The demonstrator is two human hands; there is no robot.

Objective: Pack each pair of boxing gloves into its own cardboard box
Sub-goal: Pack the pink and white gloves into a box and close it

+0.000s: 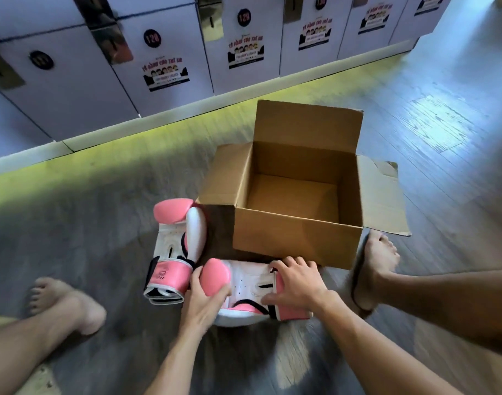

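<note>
**Open box on the floor, both gloves still outside it**

The cardboard box stands on the wooden floor with its top wide open. Its back flap stands upright, and its left and right flaps are folded outward. Nothing lies inside; the bare bottom shows. There is open floor to the left of the box and beyond it, up to the row of lockers.

The near glove, pink and white, lies on its side on the floor, tight against the box's front wall. The left hand curls its fingers round the glove's pink padded end. The right hand holds the cuff end, fingers spread over the top and thumb on the near side. The far glove lies just beside the box's left front corner, cuff toward the person, touched by neither hand. A bare foot rests at the box's right front corner.
</note>
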